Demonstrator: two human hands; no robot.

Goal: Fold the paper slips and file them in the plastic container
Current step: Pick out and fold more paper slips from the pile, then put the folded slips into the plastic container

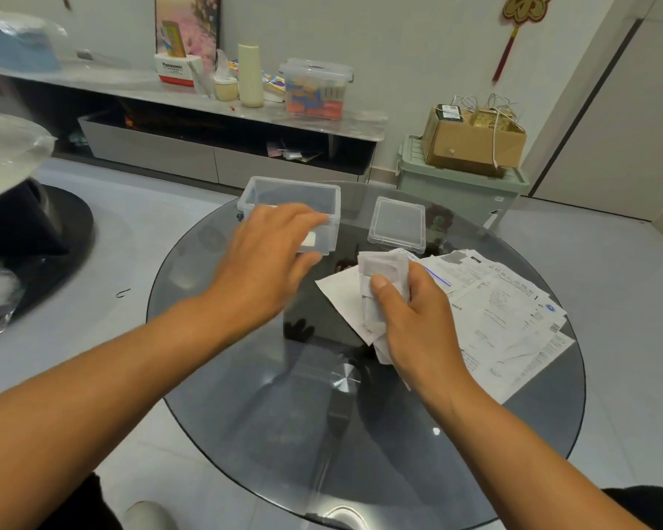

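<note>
A clear plastic container (295, 193) stands open at the far side of the round glass table (268, 407). Its lid (397, 226) lies to the right of it. My left hand (263, 262) reaches over the container's near wall with fingers spread and relaxed; a small white slip shows by its fingertips, blurred. My right hand (410, 323) grips a folded white paper slip (379, 277), thumb pressed on top. Under it lies another white slip (345, 296). A fanned pile of printed paper slips (506, 319) covers the table's right side.
A grey TV bench (215, 120) along the wall carries a lidded storage box (316, 89), a bottle and small boxes. A green bin (460, 185) with a cardboard box (473, 141) stands behind the table. A dark round base sits on the floor at left.
</note>
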